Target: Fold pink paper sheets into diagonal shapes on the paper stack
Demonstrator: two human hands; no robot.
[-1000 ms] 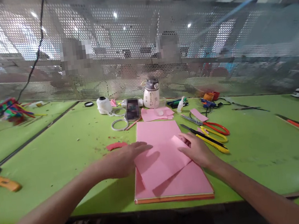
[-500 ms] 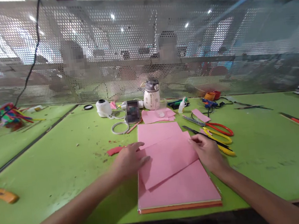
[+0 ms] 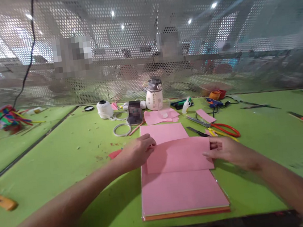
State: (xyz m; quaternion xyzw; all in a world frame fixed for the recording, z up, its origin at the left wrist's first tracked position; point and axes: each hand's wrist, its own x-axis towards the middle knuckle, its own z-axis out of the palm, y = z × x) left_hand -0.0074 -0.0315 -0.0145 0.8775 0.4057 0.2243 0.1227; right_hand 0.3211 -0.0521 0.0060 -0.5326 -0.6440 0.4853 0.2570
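Observation:
A stack of pink paper (image 3: pixel 182 192) lies on the green table (image 3: pixel 64 163) in front of me. On top of it is a loose pink sheet (image 3: pixel 179 154), folded over and held up a little. My left hand (image 3: pixel 135 152) pinches its left edge with curled fingers. My right hand (image 3: pixel 228 149) grips its right edge, thumb under and fingers on the paper.
Red-handled scissors (image 3: pixel 224 127), yellow scissors (image 3: pixel 219 133) and a dark cutter (image 3: pixel 197 131) lie just beyond my right hand. Pink scraps (image 3: pixel 161 116), a white bottle (image 3: pixel 153 95), a tape roll (image 3: pixel 104 108) and a cord ring (image 3: pixel 121 129) sit farther back. An orange knife (image 3: pixel 0 201) lies far left. A perforated metal screen (image 3: pixel 144 48) closes the back.
The loose pink sheet has turned from slanted to square with the stack. Both hands moved to its side edges and closed on it; my right hand shifted right.

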